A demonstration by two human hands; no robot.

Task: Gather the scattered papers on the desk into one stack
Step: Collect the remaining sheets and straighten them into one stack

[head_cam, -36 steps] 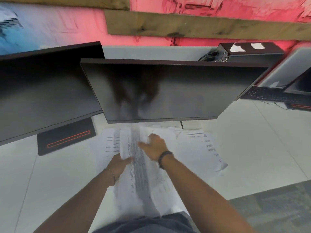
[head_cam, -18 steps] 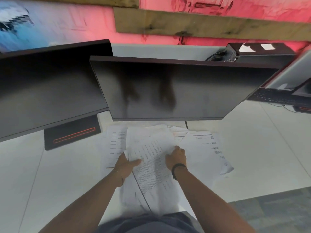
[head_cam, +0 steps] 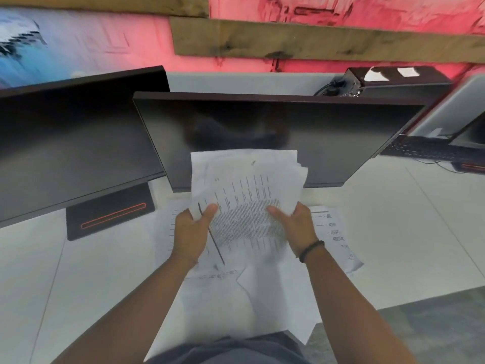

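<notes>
Up off the desk comes my bundle, left hand and right hand pinching its near edge; loose sheets lie just beneath, right-hand side.

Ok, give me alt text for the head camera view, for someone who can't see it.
Two hands, left hand and right hand, grip a bundle of printed papers raised before a dark monitor. More loose sheets lie on the white desk underneath.

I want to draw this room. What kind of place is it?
Probably an office: two dark monitors stand on a white desk, a keyboard lies at the right, and printed papers are held in both hands.
</notes>
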